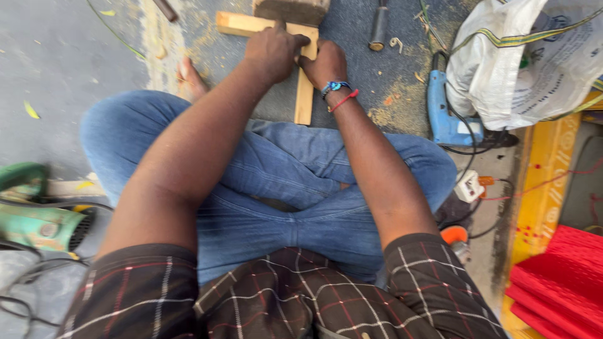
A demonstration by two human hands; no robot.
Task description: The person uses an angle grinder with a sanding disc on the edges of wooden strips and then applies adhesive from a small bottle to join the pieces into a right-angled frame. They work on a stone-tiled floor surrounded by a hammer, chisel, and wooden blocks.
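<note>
I've got my left hand (273,53) clamped over the joint of the crossed wooden battens (304,94) on the far floor beyond my knees, right hand (325,63) gripping beside it, mid-fitting I'd say, next needing steady downward pressure.

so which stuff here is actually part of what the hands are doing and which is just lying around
In hand:
- left hand and right hand, pressing on the joined wooden strips
- dark block resting on the strips

Lying about:
- blue power drill
- green power tool
- white sack
- chisel
- red plastic pieces
</note>
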